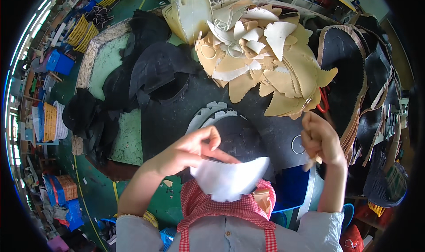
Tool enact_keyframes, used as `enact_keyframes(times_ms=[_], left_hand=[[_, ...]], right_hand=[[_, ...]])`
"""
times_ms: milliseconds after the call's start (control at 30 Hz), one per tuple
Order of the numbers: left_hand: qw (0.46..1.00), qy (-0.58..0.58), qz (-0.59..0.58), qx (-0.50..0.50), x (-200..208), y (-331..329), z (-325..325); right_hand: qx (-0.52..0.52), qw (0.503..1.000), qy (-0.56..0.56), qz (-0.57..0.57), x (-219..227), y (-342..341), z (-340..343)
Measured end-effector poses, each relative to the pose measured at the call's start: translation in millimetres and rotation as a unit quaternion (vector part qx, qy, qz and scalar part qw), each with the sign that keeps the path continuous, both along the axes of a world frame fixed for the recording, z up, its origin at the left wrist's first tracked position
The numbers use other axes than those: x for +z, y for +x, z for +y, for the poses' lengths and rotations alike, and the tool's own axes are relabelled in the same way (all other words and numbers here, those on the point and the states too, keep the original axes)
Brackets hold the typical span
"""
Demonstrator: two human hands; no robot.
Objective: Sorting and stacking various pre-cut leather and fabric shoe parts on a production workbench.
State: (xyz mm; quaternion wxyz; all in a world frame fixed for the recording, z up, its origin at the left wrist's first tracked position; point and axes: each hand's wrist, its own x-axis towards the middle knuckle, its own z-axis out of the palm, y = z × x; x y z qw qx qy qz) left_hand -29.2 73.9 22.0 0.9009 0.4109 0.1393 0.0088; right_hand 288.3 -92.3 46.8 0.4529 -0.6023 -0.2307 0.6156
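Observation:
My left hand [186, 151] grips the upper left edge of a white, curved piece with a notched border [232, 181]. The piece hangs in front of my chest, over a red checked apron [201, 201]. Off to the right, my right hand [322, 139] is raised with its fingers curled together. Blur at its fingertips hides what, if anything, they pinch. Between the hands, grey-white zigzag-edged pieces [208, 115] and a dark curved piece [239, 139] lie on the black work surface [166, 119].
A heap of tan and white notched pieces [287, 66] covers the far middle, beside a cream plastic container [188, 15]. Black pieces [161, 70] pile up at left. Red-handled scissors [324, 100] lie by dark, brown-edged panels [343, 61] at right. A blue bin [292, 185] sits below the table edge.

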Motion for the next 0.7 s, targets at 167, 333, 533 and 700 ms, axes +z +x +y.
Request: enact_keyframes(times_ms=[167, 333, 533, 700], left_hand=[[0.988, -0.149, 0.029, 0.028, -10, 0, -9], [0.994, -0.091, 0.029, 0.054, -1, -6, -16], [0.893, 0.35, 0.254, 0.125, -5, -2, -7], [0.868, 0.391, 0.269, 0.15, -22, 5, -2]], right_hand=[[0.197, 0.755, 0.298, -0.549, 15, -60, -2], [0.041, 0.962, 0.144, -0.229, -26, -77, 1], [0.092, 0.943, 0.084, -0.309, -41, -82, 29], [0.124, 0.928, 0.06, -0.346, -43, -78, 46]])
